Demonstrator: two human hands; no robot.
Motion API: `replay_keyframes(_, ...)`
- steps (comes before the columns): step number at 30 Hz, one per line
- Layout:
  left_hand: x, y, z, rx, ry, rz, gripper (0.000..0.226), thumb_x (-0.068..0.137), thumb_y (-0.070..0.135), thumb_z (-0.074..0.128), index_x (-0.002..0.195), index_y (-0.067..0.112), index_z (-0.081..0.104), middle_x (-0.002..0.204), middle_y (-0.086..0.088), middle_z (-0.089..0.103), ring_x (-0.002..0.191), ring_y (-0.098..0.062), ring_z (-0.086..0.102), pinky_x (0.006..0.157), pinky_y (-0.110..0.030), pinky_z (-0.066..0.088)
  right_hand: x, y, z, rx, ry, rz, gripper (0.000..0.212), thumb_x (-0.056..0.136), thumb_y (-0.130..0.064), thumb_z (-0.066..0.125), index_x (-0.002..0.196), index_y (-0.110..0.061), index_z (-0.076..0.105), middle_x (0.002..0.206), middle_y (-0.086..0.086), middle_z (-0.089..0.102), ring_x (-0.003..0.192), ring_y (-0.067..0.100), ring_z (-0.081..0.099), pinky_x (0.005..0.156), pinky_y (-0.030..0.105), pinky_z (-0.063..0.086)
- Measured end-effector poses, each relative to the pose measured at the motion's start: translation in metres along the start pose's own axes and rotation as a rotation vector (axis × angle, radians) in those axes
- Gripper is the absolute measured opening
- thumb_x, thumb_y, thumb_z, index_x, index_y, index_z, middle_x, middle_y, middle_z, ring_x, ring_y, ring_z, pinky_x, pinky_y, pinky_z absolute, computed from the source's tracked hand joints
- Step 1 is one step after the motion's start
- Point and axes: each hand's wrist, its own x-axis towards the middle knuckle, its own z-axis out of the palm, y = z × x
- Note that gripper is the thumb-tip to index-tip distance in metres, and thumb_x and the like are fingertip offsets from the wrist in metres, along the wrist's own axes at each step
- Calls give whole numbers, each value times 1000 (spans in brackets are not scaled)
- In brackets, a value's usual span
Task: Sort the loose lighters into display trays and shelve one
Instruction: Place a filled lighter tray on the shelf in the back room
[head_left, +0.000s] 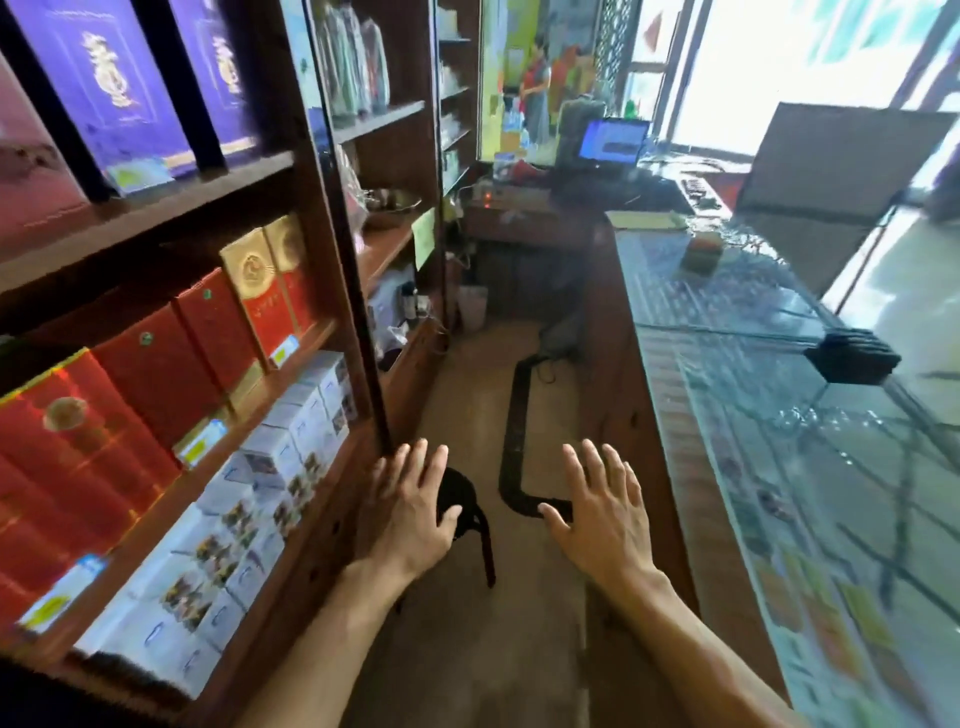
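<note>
Both my hands hang empty over the aisle floor, palms down, fingers spread. My left hand (413, 504) hovers beside the lower edge of the wooden shelf unit (332, 291). My right hand (602, 506) is near the wooden side of the glass counter (753, 415). A black tray (852, 356) of dark objects sits on the counter's far edge; whether they are lighters I cannot tell. No loose lighters show clearly.
The shelves on the left hold red cartons (156, 374), white boxes (270, 467) and purple boxes (98, 73). A black stool (462, 499) and a black cable strip (517, 431) lie in the aisle. A laptop (613, 140) stands at the far end; a person (537, 88) stands beyond it.
</note>
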Motion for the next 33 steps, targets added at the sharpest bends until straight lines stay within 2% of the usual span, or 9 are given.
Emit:
replay_keyframes(5, 80, 51, 19, 18, -13, 146, 82, 92, 61, 49, 162, 27, 24, 168, -5, 26, 155, -26, 22, 126, -48, 19, 34, 62, 5, -3, 29, 144, 85, 88, -67, 54, 157, -24, 30, 162, 7, 32, 152, 31, 22, 124, 47, 21)
replay_keyframes(8, 134, 80, 39, 30, -26, 236, 82, 89, 61, 55, 159, 26, 31, 165, -7, 34, 153, -27, 29, 124, -50, 25, 58, 99, 13, -16, 39, 241, 87, 88, -68, 53, 158, -24, 28, 163, 7, 30, 153, 31, 19, 124, 48, 19)
replay_keyframes(12, 216, 114, 72, 36, -44, 371, 84, 83, 61, 63, 154, 23, 42, 157, -8, 46, 146, -29, 41, 119, -51, 35, 99, 149, 24, -42, 52, 371, 88, 84, -67, 57, 156, -22, 34, 160, 8, 35, 150, 33, 27, 121, 50, 28)
replay_keyframes(16, 304, 155, 99, -8, -105, 489, 83, 81, 63, 58, 153, 24, 45, 156, -6, 48, 145, -28, 44, 117, -51, 37, 142, 196, 28, -69, 40, 526, 83, 81, -67, 56, 149, -22, 42, 155, 9, 41, 142, 36, 36, 113, 51, 35)
replay_keyframes(23, 423, 245, 135, -77, -147, 710, 83, 82, 65, 50, 155, 25, 43, 159, -5, 45, 147, -27, 41, 120, -51, 34, 191, 268, 28, -123, 93, 765, 88, 84, -67, 53, 155, -22, 27, 156, 13, 38, 145, 36, 32, 118, 50, 31)
replay_keyframes(27, 469, 296, 158, -116, -171, 836, 81, 89, 65, 51, 159, 29, 32, 165, -1, 34, 154, -24, 29, 125, -48, 23, 210, 308, 34, -153, 109, 862, 87, 86, -70, 40, 155, -19, 32, 156, 14, 40, 144, 35, 34, 117, 51, 32)
replay_keyframes(29, 493, 322, 171, -115, -168, 887, 81, 89, 65, 51, 159, 29, 33, 165, -2, 35, 153, -24, 30, 125, -48, 24, 221, 332, 41, -163, 108, 891, 88, 86, -71, 36, 155, -18, 35, 155, 14, 41, 143, 36, 36, 117, 51, 32)
replay_keyframes(31, 511, 348, 181, -99, -188, 922, 83, 86, 65, 52, 158, 27, 37, 162, -4, 39, 151, -26, 35, 123, -48, 27, 230, 357, 48, -166, 98, 918, 88, 86, -71, 40, 156, -17, 34, 156, 14, 40, 143, 36, 35, 118, 50, 30)
replay_keyframes(33, 527, 372, 194, -105, -215, 956, 85, 88, 65, 53, 160, 27, 31, 165, -3, 34, 153, -26, 31, 124, -46, 21, 238, 381, 54, -150, 83, 954, 88, 87, -68, 47, 157, -18, 30, 158, 15, 38, 146, 35, 31, 120, 50, 27)
